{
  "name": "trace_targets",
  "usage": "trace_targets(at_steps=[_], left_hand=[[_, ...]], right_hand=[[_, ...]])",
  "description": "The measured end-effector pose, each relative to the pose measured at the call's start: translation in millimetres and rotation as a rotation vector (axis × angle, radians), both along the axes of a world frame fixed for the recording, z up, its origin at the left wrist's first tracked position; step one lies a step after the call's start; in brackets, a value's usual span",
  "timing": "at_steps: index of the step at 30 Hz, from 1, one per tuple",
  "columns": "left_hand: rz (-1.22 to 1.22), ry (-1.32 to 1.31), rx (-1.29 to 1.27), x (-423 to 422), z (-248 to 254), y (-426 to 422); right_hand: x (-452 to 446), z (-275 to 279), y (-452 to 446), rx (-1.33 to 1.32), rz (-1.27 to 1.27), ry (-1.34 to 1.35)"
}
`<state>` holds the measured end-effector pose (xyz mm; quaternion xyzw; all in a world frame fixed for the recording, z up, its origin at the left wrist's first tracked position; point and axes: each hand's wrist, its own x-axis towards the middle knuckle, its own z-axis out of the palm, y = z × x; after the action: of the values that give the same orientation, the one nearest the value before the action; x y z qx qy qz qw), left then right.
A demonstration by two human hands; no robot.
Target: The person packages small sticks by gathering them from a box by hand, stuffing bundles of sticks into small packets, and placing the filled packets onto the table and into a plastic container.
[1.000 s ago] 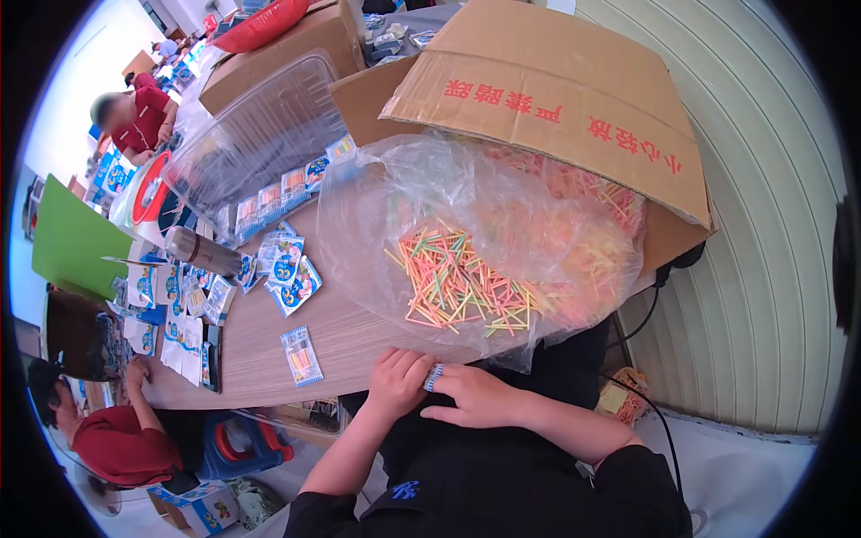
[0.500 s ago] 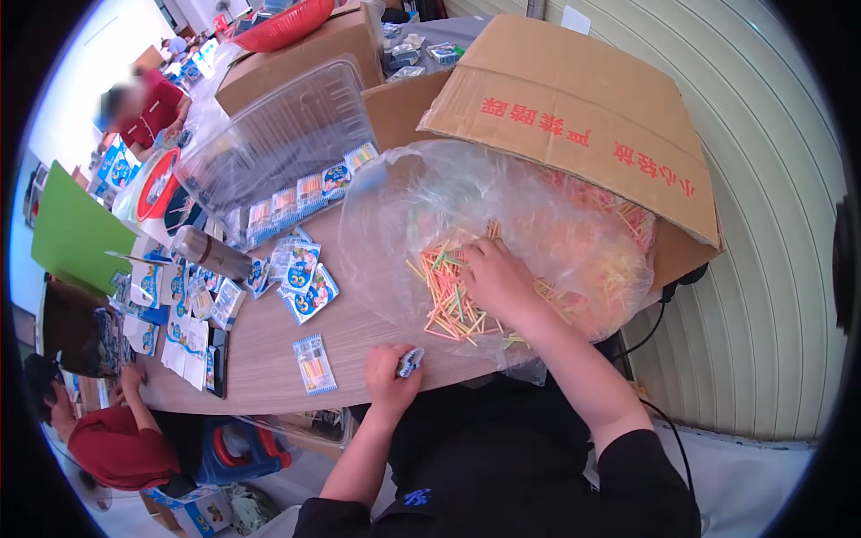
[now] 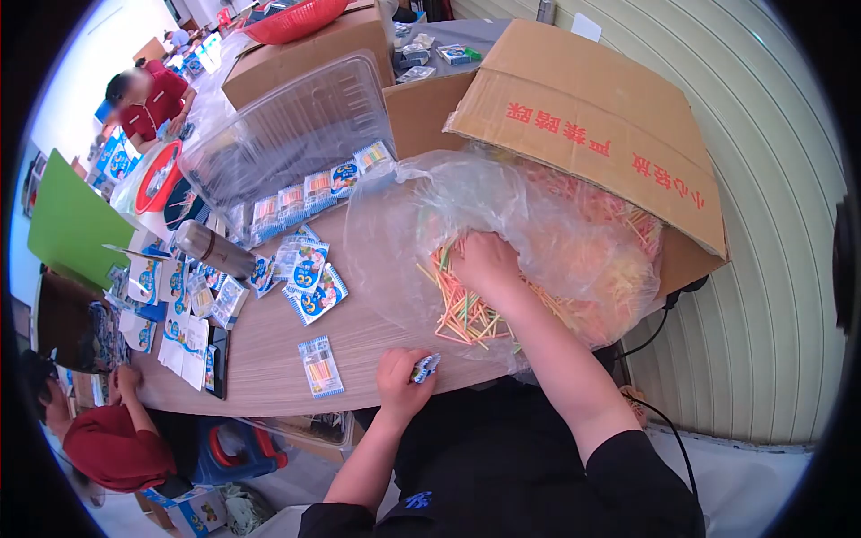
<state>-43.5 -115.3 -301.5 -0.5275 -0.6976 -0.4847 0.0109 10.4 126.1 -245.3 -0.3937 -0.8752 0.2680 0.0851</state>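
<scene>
My left hand (image 3: 404,381) is closed around a small blue-and-white packet (image 3: 425,368) at the table's front edge. Over the heap of thin coloured sticks (image 3: 466,314), my right hand (image 3: 485,263) curls its fingers down among them; the fingertips are hidden. Pink, yellow and green sticks spill from a clear plastic bag (image 3: 386,206) lying on the table. To the left of my left hand lies a flat packet with sticks showing through its window (image 3: 321,367).
A cardboard box (image 3: 574,99) with its flap raised holds more sticks at the right. Several packets line a clear plastic bin (image 3: 287,134). A metal flask (image 3: 215,249), loose packets (image 3: 309,278) and a phone (image 3: 218,363) lie leftward. People in red sit at the left.
My right hand has turned and curled deeper into the sticks, its fingers less visible. My left hand keeps its packet. The whole view has shifted slightly.
</scene>
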Motion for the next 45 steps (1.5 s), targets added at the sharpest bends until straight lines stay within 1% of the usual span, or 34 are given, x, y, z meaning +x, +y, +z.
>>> trace_targets(at_steps=[2,3,6,7,10,11,14,15,18,19,22,23,26,27,29,31,34,35,37,38,41,42,45], left_hand=[[-0.004,0.008,-0.007,0,1,0],[-0.010,0.012,-0.011,0,1,0],[-0.015,0.015,-0.015,-1,2,0],[-0.015,0.013,-0.013,-1,2,1],[-0.008,0.003,-0.019,0,1,0],[-0.009,0.001,-0.023,0,1,0],[-0.011,0.006,-0.026,0,1,1],[-0.012,0.009,-0.030,0,1,1],[-0.010,0.019,-0.036,0,2,2],[-0.008,0.024,-0.037,1,2,2],[-0.004,0.025,-0.043,1,3,2],[0.000,0.016,-0.048,1,2,2],[0.000,0.013,-0.045,1,2,0],[-0.001,0.017,-0.038,1,2,0],[-0.007,0.024,-0.027,3,8,4],[0.007,-0.236,-0.035,5,25,15],[-0.030,-0.602,-0.012,-7,43,43],[-0.024,-0.597,-0.007,-13,52,55],[-0.203,-0.951,0.002,-21,71,73],[-0.204,-0.944,0.008,-23,76,77],[-0.400,-1.081,-0.063,-26,87,89],[-0.408,-1.079,-0.065,-27,86,90],[-0.469,-0.983,-0.201,-30,75,88]], right_hand=[[-4,-8,3,-0.041,-0.070,0.014],[-4,-12,4,-0.043,-0.065,0.015],[5,-7,7,0.089,0.009,-0.085],[9,-1,9,0.090,0.014,-0.087],[27,19,16,-0.046,0.178,-0.089],[31,17,18,-0.045,0.182,-0.090],[41,6,20,-0.003,0.196,0.052],[43,8,19,-0.002,0.194,0.057],[52,12,15,-0.207,0.178,0.171],[56,14,14,-0.209,0.178,0.175],[66,19,12,-0.384,0.139,0.179],[68,18,9,-0.383,0.137,0.183],[77,14,-2,-0.327,0.170,0.485],[80,14,-5,-0.326,0.167,0.488],[84,20,-12,-0.406,0.162,0.414],[88,19,-18,-0.444,0.157,0.381],[86,-1,-27,-0.442,0.266,0.428],[85,-3,-29,-0.440,0.275,0.431],[84,-5,-33,-0.555,0.317,0.444],[84,-5,-34,-0.610,0.337,0.451],[82,-10,-38,-0.616,0.383,0.535],[81,-13,-39,-0.622,0.404,0.575],[79,-23,-40,-0.681,0.434,0.606]])
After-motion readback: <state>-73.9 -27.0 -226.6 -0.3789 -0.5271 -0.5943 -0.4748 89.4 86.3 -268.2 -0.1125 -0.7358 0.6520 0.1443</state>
